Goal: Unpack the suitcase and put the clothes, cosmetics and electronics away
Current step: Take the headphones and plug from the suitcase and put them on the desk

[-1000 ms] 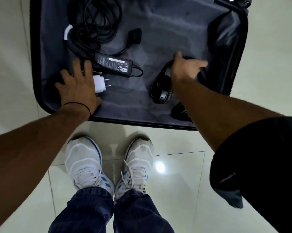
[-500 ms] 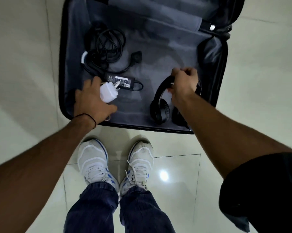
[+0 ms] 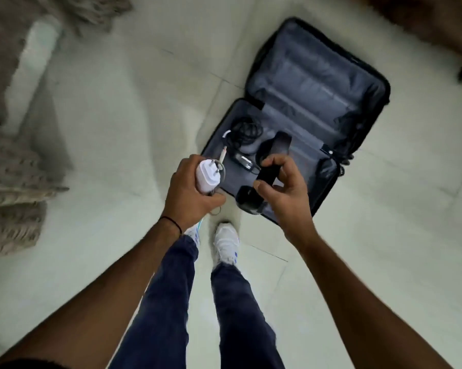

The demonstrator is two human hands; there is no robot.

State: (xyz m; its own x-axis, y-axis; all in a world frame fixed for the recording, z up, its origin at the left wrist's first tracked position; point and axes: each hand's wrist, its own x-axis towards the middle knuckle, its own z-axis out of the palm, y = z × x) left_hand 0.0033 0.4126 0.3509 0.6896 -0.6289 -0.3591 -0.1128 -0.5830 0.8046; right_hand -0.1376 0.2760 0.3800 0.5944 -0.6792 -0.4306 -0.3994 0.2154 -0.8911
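A black suitcase (image 3: 363,75) lies open on the pale tiled floor. My left hand (image 3: 190,193) grips a white plug charger (image 3: 207,175) with its cable, lifted above the suitcase's near corner. My right hand (image 3: 285,187) holds black headphones (image 3: 269,169) by the headband, raised above the suitcase; one ear cup (image 3: 248,199) hangs below my thumb. Inside the suitcase remain a coiled black cable (image 3: 244,134) and a black power adapter (image 3: 243,159).
A knitted beige throw (image 3: 9,182) hangs off furniture at the left edge. A dark wooden shape (image 3: 437,25) sits at the top right. My legs and white shoes (image 3: 226,245) stand on the tiles just before the suitcase.
Both hands rose out of the suitcase, the left with the white charger, the right with the headphones. The view pulled back and turned, so the suitcase now lies at the upper right.
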